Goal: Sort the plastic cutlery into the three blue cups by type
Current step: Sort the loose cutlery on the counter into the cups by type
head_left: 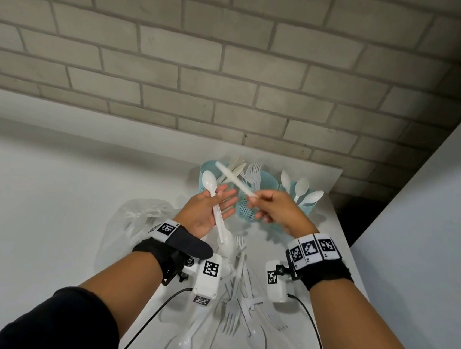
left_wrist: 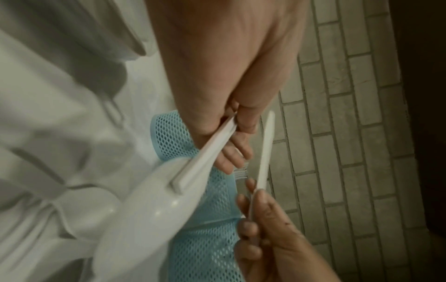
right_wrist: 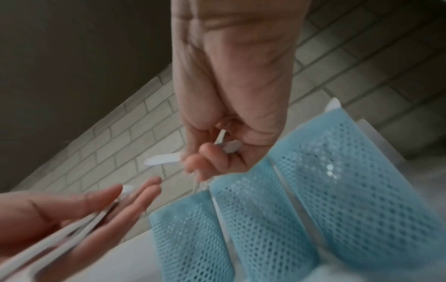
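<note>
Three blue mesh cups stand at the table's back: the left cup (head_left: 204,175) holds knives, the middle cup (head_left: 244,207) forks, the right cup (head_left: 310,207) spoons. My left hand (head_left: 208,210), palm up in front of the left cup, holds two white spoons (head_left: 209,182) under its thumb, one bowl up and one bowl down. The lower spoon bowl (left_wrist: 156,202) looms large in the left wrist view. My right hand (head_left: 274,210) pinches a white knife (head_left: 233,178) by its handle, blade slanting up-left over the cups. The knife tip (right_wrist: 164,159) pokes out past my fingers.
A loose pile of white forks and spoons (head_left: 238,306) lies on the white table (head_left: 49,212) between my forearms. A crumpled clear plastic bag (head_left: 139,216) lies left of my left wrist. A brick wall (head_left: 235,61) stands behind the cups, with a white panel (head_left: 431,224) at right.
</note>
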A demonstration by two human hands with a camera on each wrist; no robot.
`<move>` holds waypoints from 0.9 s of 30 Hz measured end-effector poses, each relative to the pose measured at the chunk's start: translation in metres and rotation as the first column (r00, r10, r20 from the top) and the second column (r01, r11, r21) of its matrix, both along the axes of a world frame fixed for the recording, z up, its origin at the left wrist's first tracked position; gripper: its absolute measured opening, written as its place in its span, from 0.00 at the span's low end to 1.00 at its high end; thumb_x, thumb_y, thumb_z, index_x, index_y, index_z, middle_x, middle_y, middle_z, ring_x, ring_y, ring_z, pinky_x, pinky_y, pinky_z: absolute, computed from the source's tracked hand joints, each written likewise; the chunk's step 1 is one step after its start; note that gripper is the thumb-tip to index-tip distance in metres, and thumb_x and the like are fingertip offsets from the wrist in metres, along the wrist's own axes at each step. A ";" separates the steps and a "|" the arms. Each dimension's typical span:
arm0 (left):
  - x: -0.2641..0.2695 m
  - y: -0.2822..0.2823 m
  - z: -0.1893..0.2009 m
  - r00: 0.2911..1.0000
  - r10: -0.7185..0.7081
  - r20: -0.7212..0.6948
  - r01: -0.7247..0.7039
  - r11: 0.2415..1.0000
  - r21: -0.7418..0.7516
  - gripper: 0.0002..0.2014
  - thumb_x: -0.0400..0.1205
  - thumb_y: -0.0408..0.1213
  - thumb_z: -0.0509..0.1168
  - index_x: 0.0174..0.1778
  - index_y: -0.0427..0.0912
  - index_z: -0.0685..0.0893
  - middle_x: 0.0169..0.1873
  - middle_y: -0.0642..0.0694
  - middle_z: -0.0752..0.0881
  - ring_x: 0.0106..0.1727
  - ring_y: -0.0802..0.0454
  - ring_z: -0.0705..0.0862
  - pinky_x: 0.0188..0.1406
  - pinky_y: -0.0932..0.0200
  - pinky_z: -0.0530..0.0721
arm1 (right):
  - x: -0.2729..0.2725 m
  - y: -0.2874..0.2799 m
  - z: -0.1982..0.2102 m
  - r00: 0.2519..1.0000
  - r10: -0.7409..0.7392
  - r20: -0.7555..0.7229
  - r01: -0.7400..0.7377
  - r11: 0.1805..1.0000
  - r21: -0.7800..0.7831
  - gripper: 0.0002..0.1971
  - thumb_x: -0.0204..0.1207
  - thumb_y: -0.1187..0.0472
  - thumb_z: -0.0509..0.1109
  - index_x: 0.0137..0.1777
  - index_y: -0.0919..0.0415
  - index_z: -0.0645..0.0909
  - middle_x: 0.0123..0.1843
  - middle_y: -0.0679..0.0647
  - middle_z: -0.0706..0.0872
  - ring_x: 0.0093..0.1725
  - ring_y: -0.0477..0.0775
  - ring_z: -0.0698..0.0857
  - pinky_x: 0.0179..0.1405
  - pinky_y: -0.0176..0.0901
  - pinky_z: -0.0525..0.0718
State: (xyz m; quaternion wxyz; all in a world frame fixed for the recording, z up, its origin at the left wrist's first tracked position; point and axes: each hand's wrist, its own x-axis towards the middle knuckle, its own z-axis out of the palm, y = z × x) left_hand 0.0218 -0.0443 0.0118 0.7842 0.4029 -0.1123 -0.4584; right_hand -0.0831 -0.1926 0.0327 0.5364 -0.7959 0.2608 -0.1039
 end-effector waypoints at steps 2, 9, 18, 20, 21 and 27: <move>0.005 0.002 -0.001 1.000 -0.018 -0.021 0.018 1.000 0.024 0.15 0.87 0.32 0.54 0.69 0.38 0.72 0.54 0.44 0.84 0.58 0.47 0.82 0.59 0.50 0.80 | 0.007 -0.004 0.009 0.995 -0.093 0.048 0.099 0.983 -0.155 0.12 0.83 0.62 0.62 0.62 0.60 0.83 0.36 0.48 0.81 0.32 0.45 0.76 0.28 0.33 0.72; 0.009 0.002 -0.005 0.994 -0.065 -0.085 0.069 0.997 0.047 0.09 0.87 0.29 0.50 0.50 0.38 0.75 0.37 0.48 0.81 0.31 0.58 0.74 0.21 0.68 0.74 | 0.034 -0.004 0.036 0.984 -0.173 -0.052 0.088 0.711 -0.698 0.14 0.77 0.68 0.64 0.56 0.56 0.87 0.54 0.57 0.88 0.51 0.60 0.85 0.50 0.47 0.82; 0.009 0.012 0.000 0.995 -0.092 -0.031 0.091 0.995 -0.042 0.17 0.86 0.21 0.47 0.68 0.39 0.67 0.64 0.36 0.78 0.62 0.45 0.80 0.55 0.56 0.77 | 0.064 0.013 0.035 0.965 -0.151 0.213 0.225 0.897 -0.381 0.20 0.76 0.73 0.65 0.68 0.61 0.77 0.51 0.56 0.82 0.45 0.50 0.81 0.43 0.36 0.81; 0.008 0.012 0.000 0.996 -0.084 0.014 0.084 0.996 -0.034 0.16 0.86 0.23 0.48 0.69 0.37 0.69 0.69 0.35 0.75 0.68 0.44 0.76 0.62 0.54 0.76 | 0.063 0.013 0.029 0.956 -0.152 0.251 0.233 0.914 -0.332 0.19 0.76 0.72 0.65 0.67 0.61 0.77 0.51 0.53 0.81 0.46 0.52 0.82 0.44 0.40 0.83; 0.007 0.012 0.000 0.997 -0.071 0.028 0.071 0.997 -0.030 0.16 0.87 0.24 0.48 0.69 0.36 0.69 0.71 0.35 0.74 0.70 0.44 0.75 0.65 0.53 0.75 | 0.061 0.013 0.026 0.943 -0.165 0.290 0.255 0.916 -0.310 0.15 0.76 0.71 0.65 0.62 0.61 0.79 0.49 0.53 0.81 0.44 0.53 0.83 0.45 0.45 0.84; 0.006 0.008 0.000 1.000 0.010 -0.013 -0.011 0.996 -0.093 0.21 0.86 0.24 0.49 0.76 0.33 0.63 0.73 0.36 0.73 0.68 0.43 0.76 0.70 0.51 0.73 | 0.028 0.023 0.033 0.980 0.066 -0.186 -0.105 0.971 -0.214 0.16 0.78 0.47 0.67 0.44 0.61 0.81 0.34 0.51 0.86 0.32 0.46 0.82 0.31 0.33 0.80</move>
